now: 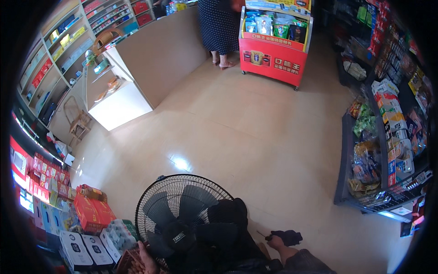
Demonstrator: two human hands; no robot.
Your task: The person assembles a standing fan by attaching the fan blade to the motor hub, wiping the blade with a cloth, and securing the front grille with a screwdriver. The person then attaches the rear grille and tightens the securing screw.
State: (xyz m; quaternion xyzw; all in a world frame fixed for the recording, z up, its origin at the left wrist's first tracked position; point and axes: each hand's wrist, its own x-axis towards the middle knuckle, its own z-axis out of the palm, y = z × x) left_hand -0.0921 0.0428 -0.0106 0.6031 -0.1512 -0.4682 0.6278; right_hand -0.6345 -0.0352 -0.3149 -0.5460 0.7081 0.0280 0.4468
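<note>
A black electric fan (178, 219) with a round wire guard and dark blades stands in front of me at the bottom middle. My left hand (147, 259) is at the guard's lower left edge, closed on it, with part of the fingers hidden behind the rim. To the right of the fan, low over the floor, my right hand (275, 243) is closed round a tool with a thin shaft pointing left, which looks like a screwdriver (261, 234). A dark shape, perhaps a shoe (290, 237), shows just beyond that hand.
Boxed goods (93, 212) and a basket (127, 260) crowd the lower left. A white-fronted counter (121, 107) stands at the far left, with a wooden chair (80, 125) beside it. Another person (220, 27) stands near a red wheeled display stand (273, 59). Stocked shelves (346, 160) line the right.
</note>
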